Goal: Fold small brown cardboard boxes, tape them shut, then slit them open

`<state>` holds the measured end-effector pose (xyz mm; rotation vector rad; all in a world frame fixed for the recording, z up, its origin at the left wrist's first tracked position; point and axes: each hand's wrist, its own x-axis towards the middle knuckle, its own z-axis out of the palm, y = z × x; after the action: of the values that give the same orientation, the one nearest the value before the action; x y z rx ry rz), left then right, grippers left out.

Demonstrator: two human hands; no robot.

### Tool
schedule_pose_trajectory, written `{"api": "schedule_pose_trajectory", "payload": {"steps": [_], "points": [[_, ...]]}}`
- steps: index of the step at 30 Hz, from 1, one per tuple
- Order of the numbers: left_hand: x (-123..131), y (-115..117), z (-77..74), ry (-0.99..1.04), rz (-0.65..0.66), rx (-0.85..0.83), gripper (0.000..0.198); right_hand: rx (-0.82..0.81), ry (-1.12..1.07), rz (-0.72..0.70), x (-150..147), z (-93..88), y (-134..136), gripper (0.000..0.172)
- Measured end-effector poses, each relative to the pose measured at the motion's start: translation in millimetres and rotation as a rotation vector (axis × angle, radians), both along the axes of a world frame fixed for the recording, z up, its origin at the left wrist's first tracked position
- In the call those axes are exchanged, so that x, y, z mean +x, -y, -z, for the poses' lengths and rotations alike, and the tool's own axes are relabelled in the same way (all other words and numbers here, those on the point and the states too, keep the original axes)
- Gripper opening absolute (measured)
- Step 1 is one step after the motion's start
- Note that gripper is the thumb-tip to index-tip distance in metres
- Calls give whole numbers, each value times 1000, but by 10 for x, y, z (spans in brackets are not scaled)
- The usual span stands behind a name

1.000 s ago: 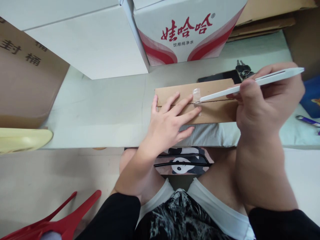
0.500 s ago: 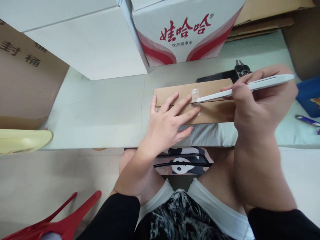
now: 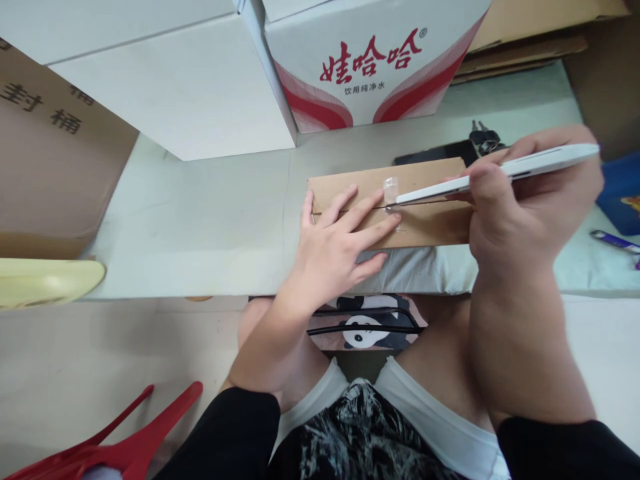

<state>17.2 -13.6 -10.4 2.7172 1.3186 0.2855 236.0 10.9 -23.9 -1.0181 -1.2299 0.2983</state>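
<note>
A long brown cardboard box (image 3: 430, 227) lies on the pale covered table, with a seam along its top and a piece of clear tape (image 3: 391, 187) across it. My left hand (image 3: 337, 247) rests with fingers spread on the box's left part. In my right hand (image 3: 525, 193) is a white utility knife (image 3: 545, 162), gripped between thumb and fingers. Its tip meets the seam at the tape, just right of my left fingertips. The right end of the box is partly hidden by my right hand.
Behind the box lie a black phone (image 3: 430, 153) and keys (image 3: 485, 139). White boxes (image 3: 175, 93) and a red-and-white carton (image 3: 370, 67) stand farther back. A purple pen (image 3: 615, 240) and blue object (image 3: 620, 193) are at right, a yellow object (image 3: 50, 280) at left.
My right hand has shifted slightly to the right with the knife, and the knife's tip has moved a little right along the seam. My left hand and the box look unmoved.
</note>
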Motion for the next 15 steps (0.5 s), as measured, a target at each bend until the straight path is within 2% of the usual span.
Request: {"api": "schedule_pose_trajectory", "payload": {"steps": [8, 15], "points": [[1, 0, 12, 4, -2, 4, 53, -7, -2, -31, 2, -5, 0, 42], [5, -4, 14, 5, 0, 9, 53, -70, 48, 23, -35, -48, 21, 48]]}}
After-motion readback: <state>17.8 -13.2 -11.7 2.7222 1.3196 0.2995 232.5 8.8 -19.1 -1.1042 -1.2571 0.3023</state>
